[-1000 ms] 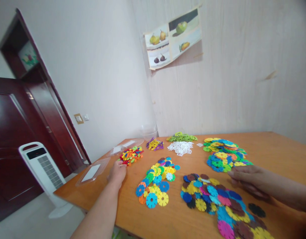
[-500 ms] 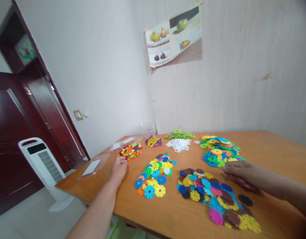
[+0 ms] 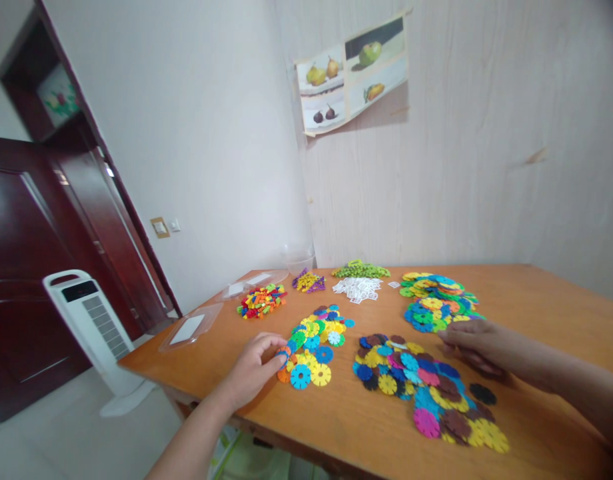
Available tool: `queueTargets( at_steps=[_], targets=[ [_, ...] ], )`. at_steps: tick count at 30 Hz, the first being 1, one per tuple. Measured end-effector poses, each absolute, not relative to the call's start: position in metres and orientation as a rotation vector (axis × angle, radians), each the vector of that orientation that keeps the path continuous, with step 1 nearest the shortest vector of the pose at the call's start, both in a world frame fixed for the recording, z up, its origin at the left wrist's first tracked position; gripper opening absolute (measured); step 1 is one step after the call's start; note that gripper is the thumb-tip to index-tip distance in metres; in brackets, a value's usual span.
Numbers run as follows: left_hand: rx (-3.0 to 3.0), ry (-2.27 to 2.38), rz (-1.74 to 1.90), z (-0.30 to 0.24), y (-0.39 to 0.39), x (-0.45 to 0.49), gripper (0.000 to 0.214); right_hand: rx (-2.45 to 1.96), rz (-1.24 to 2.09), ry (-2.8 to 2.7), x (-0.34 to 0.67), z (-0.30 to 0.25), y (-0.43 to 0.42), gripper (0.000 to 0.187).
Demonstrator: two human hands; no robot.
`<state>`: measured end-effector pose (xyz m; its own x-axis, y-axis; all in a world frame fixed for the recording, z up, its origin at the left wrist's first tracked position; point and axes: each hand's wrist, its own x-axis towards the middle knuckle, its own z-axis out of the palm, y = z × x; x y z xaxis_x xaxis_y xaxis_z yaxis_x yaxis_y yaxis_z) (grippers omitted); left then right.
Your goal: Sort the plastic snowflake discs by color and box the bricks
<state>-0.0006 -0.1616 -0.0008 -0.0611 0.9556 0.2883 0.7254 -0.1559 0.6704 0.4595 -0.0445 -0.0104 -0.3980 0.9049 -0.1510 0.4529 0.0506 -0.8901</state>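
Note:
My left hand [image 3: 259, 367] is at the left edge of a loose pile of notched plastic discs [image 3: 320, 355]. Its thumb and fingers are closed around a blue notched disc [image 3: 282, 358], with an orange one just behind it. At the right, my right hand [image 3: 469, 340] hovers low over the table with its fingertips pressed together. These fingertips lie against the near edge of a pile of mostly green, blue and yellow discs [image 3: 433, 303]; whatever they hold, if anything, is hidden. Between both hands spreads a darker pile of discs [image 3: 411, 373], with a black disc [image 3: 483, 393] beside it.
On the wooden table [image 3: 336, 417] are small red and orange pieces [image 3: 261, 301], purple and yellow pieces [image 3: 309, 281], white pieces [image 3: 357, 289] and green pieces [image 3: 360, 270]. Clear plastic lids [image 3: 206, 319] lie left, and a clear tub [image 3: 299, 257] stands at the back.
My left hand has moved from beside the small red and orange pieces, right and toward me, onto the blue disc. My right hand has stayed almost in place.

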Motion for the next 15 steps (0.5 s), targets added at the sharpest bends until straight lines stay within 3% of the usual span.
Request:
queueTargets(
  at_steps=[7,15],
  targets=[
    [2.241,1.833,0.858,-0.001,-0.156,0.008,0.024,-1.368,1.298,-1.895,0.458,-0.009,-0.046,0.053],
    [2.239,1.845,0.946,-0.003,-0.148,0.013,0.011,-1.363,1.304,-1.901,0.461,-0.013,-0.043,0.052]
  ],
)
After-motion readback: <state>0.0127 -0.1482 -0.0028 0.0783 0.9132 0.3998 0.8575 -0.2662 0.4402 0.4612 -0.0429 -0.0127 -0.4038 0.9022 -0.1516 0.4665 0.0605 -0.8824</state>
